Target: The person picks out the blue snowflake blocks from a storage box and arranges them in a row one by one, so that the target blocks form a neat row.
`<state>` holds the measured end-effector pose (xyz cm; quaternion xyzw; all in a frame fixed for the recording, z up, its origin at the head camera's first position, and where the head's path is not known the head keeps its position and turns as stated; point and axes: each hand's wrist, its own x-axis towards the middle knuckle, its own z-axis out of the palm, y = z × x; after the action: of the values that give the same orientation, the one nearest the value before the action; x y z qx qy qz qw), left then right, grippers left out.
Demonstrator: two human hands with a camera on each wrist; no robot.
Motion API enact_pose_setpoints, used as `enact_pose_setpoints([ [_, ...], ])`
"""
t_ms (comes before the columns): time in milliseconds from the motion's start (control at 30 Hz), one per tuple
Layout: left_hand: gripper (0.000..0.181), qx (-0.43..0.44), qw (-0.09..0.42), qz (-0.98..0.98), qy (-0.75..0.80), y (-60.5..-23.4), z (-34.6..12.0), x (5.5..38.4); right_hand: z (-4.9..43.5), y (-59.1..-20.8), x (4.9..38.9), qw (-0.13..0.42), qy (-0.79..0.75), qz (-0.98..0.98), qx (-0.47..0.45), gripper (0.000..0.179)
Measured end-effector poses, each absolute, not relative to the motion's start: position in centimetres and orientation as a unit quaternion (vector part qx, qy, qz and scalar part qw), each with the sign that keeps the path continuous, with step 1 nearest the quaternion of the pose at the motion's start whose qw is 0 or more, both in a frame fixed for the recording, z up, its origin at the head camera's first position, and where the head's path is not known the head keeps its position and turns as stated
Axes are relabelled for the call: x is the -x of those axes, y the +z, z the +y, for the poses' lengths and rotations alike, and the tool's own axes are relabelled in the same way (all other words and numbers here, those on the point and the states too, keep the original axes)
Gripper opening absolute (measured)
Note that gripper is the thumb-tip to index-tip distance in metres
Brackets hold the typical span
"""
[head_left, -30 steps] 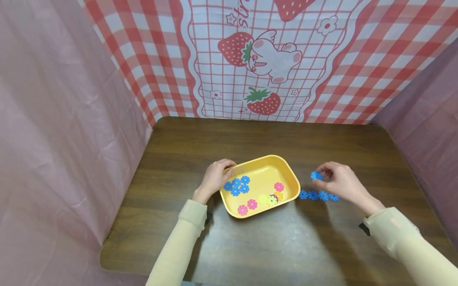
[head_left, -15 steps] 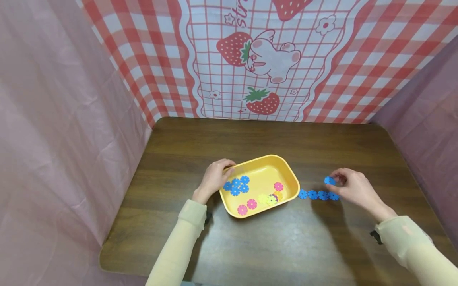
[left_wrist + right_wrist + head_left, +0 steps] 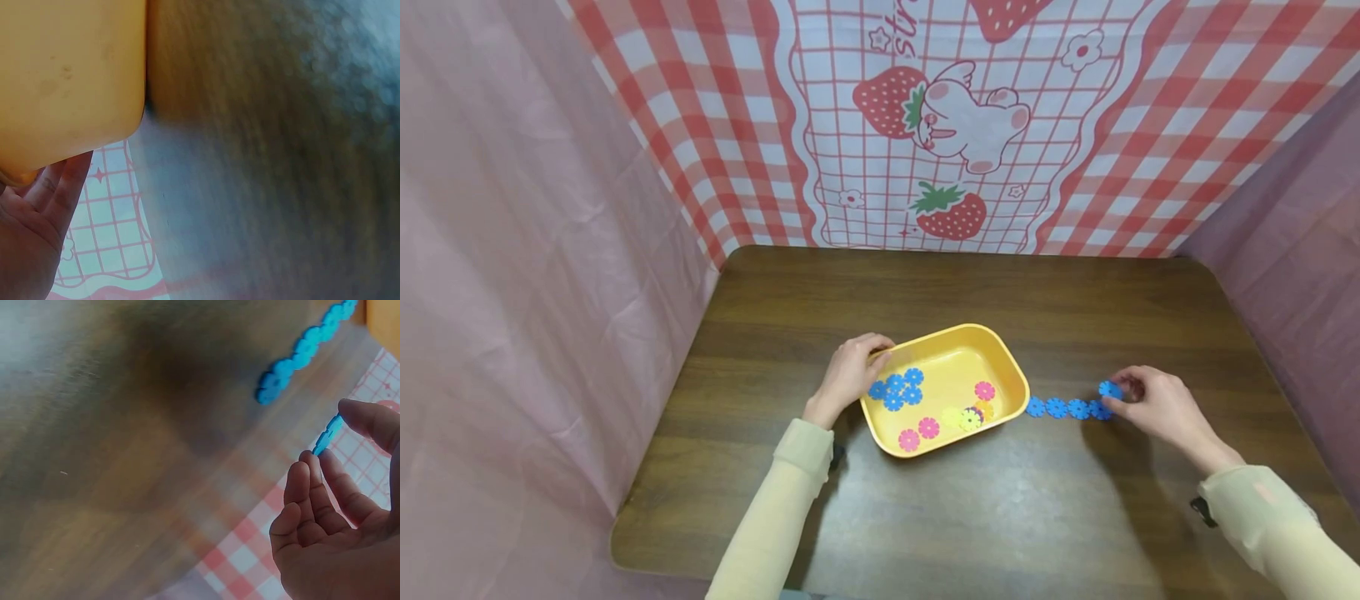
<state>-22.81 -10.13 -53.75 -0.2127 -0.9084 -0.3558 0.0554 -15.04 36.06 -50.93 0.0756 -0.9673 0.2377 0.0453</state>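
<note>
My left hand (image 3: 848, 372) grips the upper left corner of a yellow plastic tub (image 3: 958, 365), thumb over the rim and fingers outside. In the left wrist view those fingers (image 3: 65, 187) lie against the tub's outer wall. My right hand (image 3: 1157, 406) pinches a blue notched flower disc (image 3: 328, 435) by its edges, between thumb and fingertips. From the head, this disc overlaps the right end of a row of blue discs (image 3: 1056, 407) on the table; the right wrist view shows it apart, above the tabletop.
Inside the tub lie blue discs (image 3: 893, 402) at the left, pink discs (image 3: 928, 427), and yellow and orange ones near the front right. The wooden table (image 3: 887, 283) meets a strawberry-print cloth (image 3: 955, 150) at the back. Pink curtains (image 3: 535, 250) hang at both sides.
My right hand has moved right and slightly toward me with the blue disc, along the row to its right end. The left hand and the tub have stayed in place.
</note>
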Motion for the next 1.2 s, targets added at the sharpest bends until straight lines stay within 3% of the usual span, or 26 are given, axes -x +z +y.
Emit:
enact_pose_setpoints([
  [1200,0.013,0.212,0.062,-0.908,-0.357,-53.9,-10.2,22.9,38.6,-53.7,14.5,-0.004,0.215,-0.975,-0.049,0.036],
])
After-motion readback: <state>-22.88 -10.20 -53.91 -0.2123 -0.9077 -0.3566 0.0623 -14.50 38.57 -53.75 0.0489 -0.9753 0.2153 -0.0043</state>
